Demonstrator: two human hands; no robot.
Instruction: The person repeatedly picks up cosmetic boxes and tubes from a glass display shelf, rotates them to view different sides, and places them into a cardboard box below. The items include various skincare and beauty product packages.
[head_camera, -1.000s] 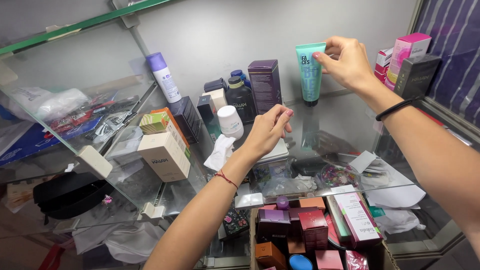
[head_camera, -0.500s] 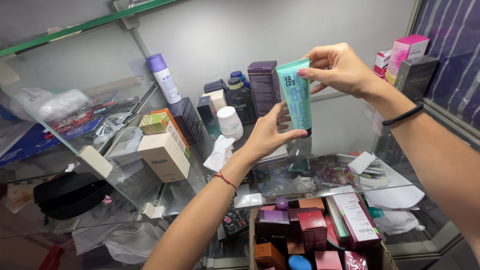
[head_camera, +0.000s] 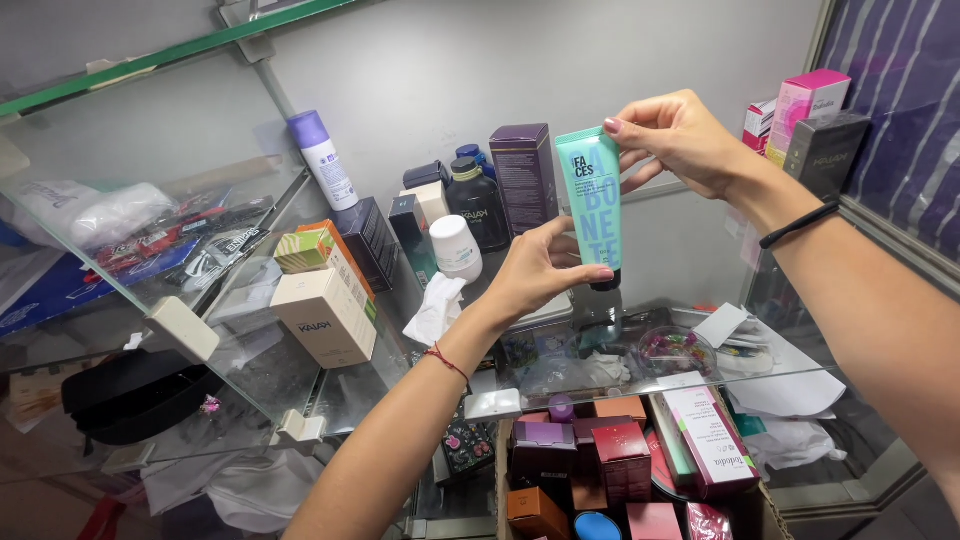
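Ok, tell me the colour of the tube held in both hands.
The tube is teal with dark lettering and a black cap at the bottom, seen in the head view.

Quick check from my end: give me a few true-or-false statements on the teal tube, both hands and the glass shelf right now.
1. Both hands hold the teal tube. True: the right hand pinches its top, the left hand grips its lower end.
2. The tube lies flat on the glass shelf. False: it is upright, held above the shelf.
3. A red string circles the left wrist. True.
4. The white spray can has a green cap. False: the cap is purple.
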